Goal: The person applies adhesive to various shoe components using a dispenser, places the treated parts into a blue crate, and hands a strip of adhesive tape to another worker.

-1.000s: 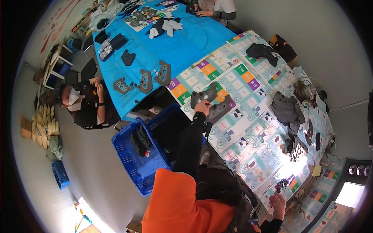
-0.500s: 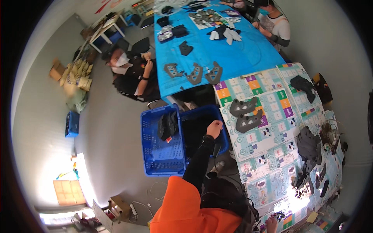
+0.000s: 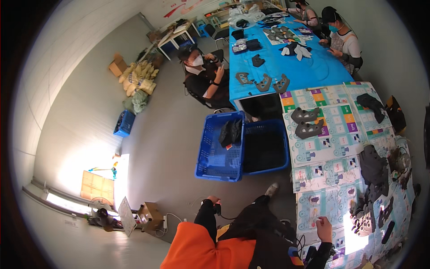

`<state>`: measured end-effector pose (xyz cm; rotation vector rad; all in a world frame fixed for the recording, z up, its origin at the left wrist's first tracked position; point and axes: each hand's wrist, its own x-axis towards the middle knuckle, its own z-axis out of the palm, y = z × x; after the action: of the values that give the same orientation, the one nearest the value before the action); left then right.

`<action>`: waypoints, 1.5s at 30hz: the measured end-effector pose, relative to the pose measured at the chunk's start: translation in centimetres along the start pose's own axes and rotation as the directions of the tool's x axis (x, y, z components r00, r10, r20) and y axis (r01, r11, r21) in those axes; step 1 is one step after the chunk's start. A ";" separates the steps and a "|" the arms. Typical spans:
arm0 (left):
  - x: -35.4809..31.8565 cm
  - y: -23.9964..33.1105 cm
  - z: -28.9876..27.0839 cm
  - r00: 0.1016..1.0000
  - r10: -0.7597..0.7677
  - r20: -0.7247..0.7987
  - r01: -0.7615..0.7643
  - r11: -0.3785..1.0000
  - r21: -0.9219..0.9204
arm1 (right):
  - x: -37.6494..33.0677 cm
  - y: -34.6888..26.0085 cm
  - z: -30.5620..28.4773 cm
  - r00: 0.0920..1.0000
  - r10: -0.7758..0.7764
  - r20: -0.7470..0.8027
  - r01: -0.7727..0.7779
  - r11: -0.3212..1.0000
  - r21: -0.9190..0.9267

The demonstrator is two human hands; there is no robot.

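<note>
My left hand (image 3: 212,200) hangs low at my side above the grey floor, fingers curled, next to a small dark thing with a cable (image 3: 218,208); whether it grips it is unclear. My right hand (image 3: 323,223) rests on the edge of the patterned table cover (image 3: 331,152) and holds nothing. Two grey cut-out pieces (image 3: 308,122) lie side by side on that cover, well ahead of both hands. Two blue crates stand by the table: the left crate (image 3: 215,157) has dark pieces (image 3: 230,131) draped over its wall, and the right crate (image 3: 281,148) looks dark inside.
A heap of dark pieces (image 3: 374,166) lies on the table's right side. Beyond is a blue table (image 3: 313,67) with more grey pieces (image 3: 263,82). One seated person (image 3: 204,78) is at its left, others at its far end. Sacks (image 3: 139,83) and a small blue crate (image 3: 124,123) stand by the wall.
My left hand, which was at the grey pieces on the table and then over the blue crates, has drawn back down to my side. The view has swung toward the floor and the wall.
</note>
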<state>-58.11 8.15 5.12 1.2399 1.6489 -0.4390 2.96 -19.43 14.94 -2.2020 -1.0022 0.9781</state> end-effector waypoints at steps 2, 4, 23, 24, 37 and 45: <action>-3.8 -1.9 -0.6 0.985 0.152 0.076 -0.109 0.908 -0.405 | -0.7 0.9 0.5 0.998 0.029 0.053 -0.019 0.986 -0.167; -4.8 -1.2 -0.5 0.872 0.476 0.114 -0.454 0.700 0.551 | -1.4 2.3 1.6 0.999 0.029 0.045 -0.022 0.990 -0.142; 3.9 4.1 -2.1 0.983 0.155 -0.096 -0.176 0.942 -0.285 | -5.6 7.8 6.2 0.988 0.154 0.002 -0.153 0.985 -0.085; 4.9 3.8 -2.0 0.984 0.160 -0.083 -0.179 0.927 -0.330 | -5.4 7.5 6.4 0.988 0.155 -0.003 -0.155 0.984 -0.088; 7.1 -1.7 -4.8 0.999 0.009 -0.033 -0.026 0.843 -0.537 | -6.3 14.1 14.9 0.885 0.034 0.464 0.344 0.623 -0.703; 6.5 -3.1 -6.5 0.956 0.292 -0.034 -0.292 0.933 -0.210 | -8.9 11.7 14.7 0.868 0.151 0.473 0.317 0.566 -0.761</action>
<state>-63.94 15.08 1.61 1.2954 1.4399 -0.0735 -7.82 -31.07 1.50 -2.6043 -2.1779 1.2140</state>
